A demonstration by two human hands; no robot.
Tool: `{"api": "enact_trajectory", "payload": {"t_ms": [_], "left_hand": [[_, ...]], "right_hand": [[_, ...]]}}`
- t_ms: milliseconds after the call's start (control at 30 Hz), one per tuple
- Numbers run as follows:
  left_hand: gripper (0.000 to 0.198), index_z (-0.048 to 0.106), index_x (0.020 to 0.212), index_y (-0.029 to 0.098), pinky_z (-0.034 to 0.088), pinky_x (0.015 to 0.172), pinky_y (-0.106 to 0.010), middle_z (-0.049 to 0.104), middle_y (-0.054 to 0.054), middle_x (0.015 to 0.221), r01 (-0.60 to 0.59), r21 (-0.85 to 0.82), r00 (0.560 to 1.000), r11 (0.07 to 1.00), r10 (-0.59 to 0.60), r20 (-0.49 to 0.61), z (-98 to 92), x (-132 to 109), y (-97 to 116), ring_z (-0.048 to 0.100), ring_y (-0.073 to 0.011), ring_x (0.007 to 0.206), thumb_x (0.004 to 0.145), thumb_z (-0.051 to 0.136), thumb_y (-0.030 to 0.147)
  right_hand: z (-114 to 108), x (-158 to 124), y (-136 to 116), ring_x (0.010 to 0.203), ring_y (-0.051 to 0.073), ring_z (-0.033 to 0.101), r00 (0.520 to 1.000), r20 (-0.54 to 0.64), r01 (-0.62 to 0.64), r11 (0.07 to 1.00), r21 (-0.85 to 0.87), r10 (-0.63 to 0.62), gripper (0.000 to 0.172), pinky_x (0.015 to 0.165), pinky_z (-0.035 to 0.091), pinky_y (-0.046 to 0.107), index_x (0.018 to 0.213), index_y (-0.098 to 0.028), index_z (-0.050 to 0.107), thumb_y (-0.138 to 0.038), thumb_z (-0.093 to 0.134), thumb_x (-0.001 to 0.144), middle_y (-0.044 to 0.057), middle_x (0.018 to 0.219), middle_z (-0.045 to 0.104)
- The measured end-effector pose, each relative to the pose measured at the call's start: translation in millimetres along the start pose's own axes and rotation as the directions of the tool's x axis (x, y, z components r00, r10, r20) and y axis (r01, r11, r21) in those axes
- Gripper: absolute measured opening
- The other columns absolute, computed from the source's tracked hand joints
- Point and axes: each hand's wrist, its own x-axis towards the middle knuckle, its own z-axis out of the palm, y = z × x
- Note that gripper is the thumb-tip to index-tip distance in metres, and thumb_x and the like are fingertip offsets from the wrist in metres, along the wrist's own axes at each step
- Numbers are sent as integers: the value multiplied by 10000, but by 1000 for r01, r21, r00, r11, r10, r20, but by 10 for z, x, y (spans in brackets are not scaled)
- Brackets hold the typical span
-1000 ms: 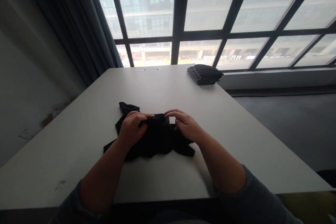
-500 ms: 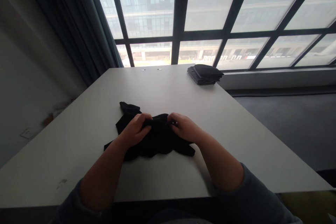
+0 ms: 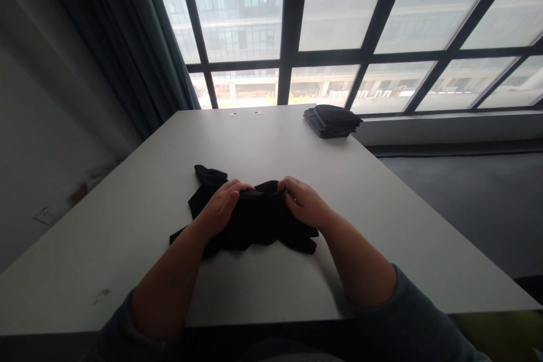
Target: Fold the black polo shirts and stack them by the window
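A heap of black cloth pieces (image 3: pixel 254 223) lies in the middle of the white table (image 3: pixel 382 203). My left hand (image 3: pixel 220 207) is closed on the top edge of the cloth at its left side. My right hand (image 3: pixel 306 203) pinches the same edge at its right side. Between the two hands the cloth edge is pulled into a short straight line. A loose end of the cloth sticks out past my left hand toward the window.
A stack of folded dark cloth (image 3: pixel 333 120) sits at the table's far right corner. Behind the table runs a large window (image 3: pixel 339 22) with dark frames. A dark curtain (image 3: pixel 127 56) hangs at the left. Grey floor lies to the right.
Both hands went from lying on the cloth with fingers out to gripping its top edge. They have drawn slightly apart, stretching that edge between them.
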Motion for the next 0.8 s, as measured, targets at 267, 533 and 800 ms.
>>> {"api": "enact_trajectory", "payload": {"t_ms": [267,533,800], "left_hand": [[194,633,1013,218,484,975,-435,673,-76,1028,21,230,999,973,-14,-33,37,40,-60,602,-251,1006,1042,465,309],[326,574,1163,234,434,1167,-531,538,-153,1512,396,-12,887,918,-386,-254,148,4,-174,560,-309,1377,1034,500,524],[869,426,1493,252,591,1024,-481,679,-169,1412,592,-533,780,605,-598,187,26,25,-138,736,-314,1158,791,882,482]], "right_hand": [[-14,-11,-79,883,162,605,998,-55,17,999,42,-15,192,831,491,301,1057,-226,617,-138,509,925,49,1039,633],[141,-5,-48,1398,245,494,977,-210,-8,992,127,35,139,1183,438,472,1100,-225,602,-231,492,1015,122,1511,440],[159,3,-45,1384,247,510,976,-185,-87,982,170,119,164,1116,497,449,1111,-232,597,-250,581,949,119,1501,470]]}}
